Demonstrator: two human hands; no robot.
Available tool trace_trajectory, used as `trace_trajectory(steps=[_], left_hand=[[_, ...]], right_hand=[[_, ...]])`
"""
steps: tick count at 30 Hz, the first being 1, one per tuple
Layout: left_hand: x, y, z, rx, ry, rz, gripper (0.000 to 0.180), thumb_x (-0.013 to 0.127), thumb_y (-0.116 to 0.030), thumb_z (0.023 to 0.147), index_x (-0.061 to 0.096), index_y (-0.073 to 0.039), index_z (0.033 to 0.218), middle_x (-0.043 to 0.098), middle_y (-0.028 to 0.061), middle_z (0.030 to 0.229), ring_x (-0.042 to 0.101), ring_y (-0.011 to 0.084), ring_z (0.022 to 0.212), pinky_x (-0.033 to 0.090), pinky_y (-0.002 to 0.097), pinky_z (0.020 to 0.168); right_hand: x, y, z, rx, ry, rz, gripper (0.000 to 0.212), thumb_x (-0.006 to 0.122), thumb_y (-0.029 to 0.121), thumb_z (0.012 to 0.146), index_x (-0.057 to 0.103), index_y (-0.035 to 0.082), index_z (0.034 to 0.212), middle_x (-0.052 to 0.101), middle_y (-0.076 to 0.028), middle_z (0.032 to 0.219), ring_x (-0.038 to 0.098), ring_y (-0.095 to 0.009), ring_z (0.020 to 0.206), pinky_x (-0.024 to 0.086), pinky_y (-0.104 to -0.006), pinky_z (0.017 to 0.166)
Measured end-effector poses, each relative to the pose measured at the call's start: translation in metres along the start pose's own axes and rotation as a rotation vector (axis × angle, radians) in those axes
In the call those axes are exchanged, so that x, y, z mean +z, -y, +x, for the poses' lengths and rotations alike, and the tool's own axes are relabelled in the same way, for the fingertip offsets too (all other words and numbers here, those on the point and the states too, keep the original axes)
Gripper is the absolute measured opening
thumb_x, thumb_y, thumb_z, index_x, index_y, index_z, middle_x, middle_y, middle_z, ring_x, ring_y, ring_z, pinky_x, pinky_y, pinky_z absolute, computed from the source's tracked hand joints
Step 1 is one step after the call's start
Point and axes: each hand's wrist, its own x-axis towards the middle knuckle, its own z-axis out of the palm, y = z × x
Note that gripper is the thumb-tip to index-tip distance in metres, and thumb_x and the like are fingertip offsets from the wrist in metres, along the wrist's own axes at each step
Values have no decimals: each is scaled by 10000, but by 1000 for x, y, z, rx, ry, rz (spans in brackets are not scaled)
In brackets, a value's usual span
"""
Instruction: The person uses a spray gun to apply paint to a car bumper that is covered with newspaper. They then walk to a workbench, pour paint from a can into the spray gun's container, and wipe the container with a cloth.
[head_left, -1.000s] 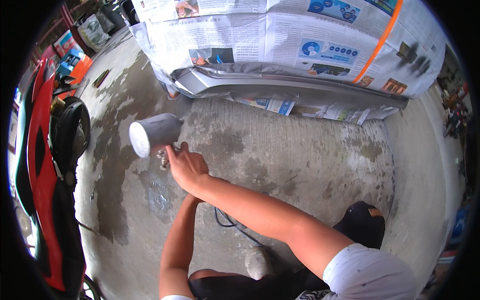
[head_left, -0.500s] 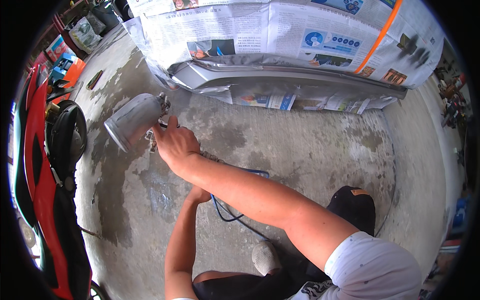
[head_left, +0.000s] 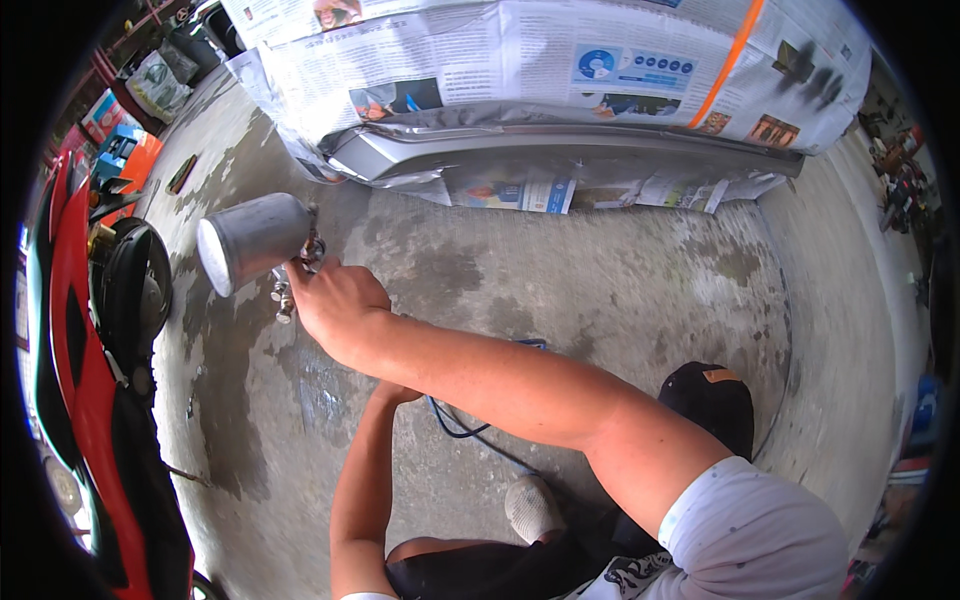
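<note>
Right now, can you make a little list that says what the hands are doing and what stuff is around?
right hand: the right hand grips a spray gun under its metal cup
left hand: hidden beneath the right forearm; only the left forearm shows
hose: a blue hose lies on the concrete floor
ahead: a grey panel masked with newspaper
left side: a red motorbike
near the knee: a black cap
</note>
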Motion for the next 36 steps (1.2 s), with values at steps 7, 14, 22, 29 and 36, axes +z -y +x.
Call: trace_trajectory(steps=[7,14,22,29,36], left_hand=[[2,6,4,-44,35,-78,696,843,-272,882,529,-102,1480,505,110,1543,451,261,1418,337,439,1199],[0,17,-1,-69,63,-214,729,860,-296,869,522,-117,1489,491,96,1556,443,255,1421,323,444,1208],[19,-1,-3,-32,85,206,657,809,-305,903,541,-56,1448,560,123,1495,515,272,1358,396,419,1154],[37,-61,-2,-40,45,702,210,787,-252,868,813,-126,1034,777,147,985,729,372,935,565,430,867],[43,-67,-2,-30,20,694,166,781,-230,878,826,-124,998,781,128,946,745,331,894,566,413,839]], right_hand=[[-29,0,-14,79,-214,-104,616,640,201,956,390,45,1497,663,-196,971,739,-300,762,610,-372,599],[4,-17,-41,109,-18,-35,609,637,186,947,406,23,1486,676,-212,991,753,-308,780,618,-379,617],[31,-67,-76,45,-51,-37,492,610,137,947,472,38,1409,639,-218,974,728,-313,678,584,-409,504],[42,-114,-113,153,-382,-68,193,611,90,885,653,15,1057,621,-216,1023,710,-328,747,597,-428,622],[75,-126,-104,23,-184,42,368,596,144,928,559,116,1293,620,-194,1035,710,-341,713,580,-448,576]])
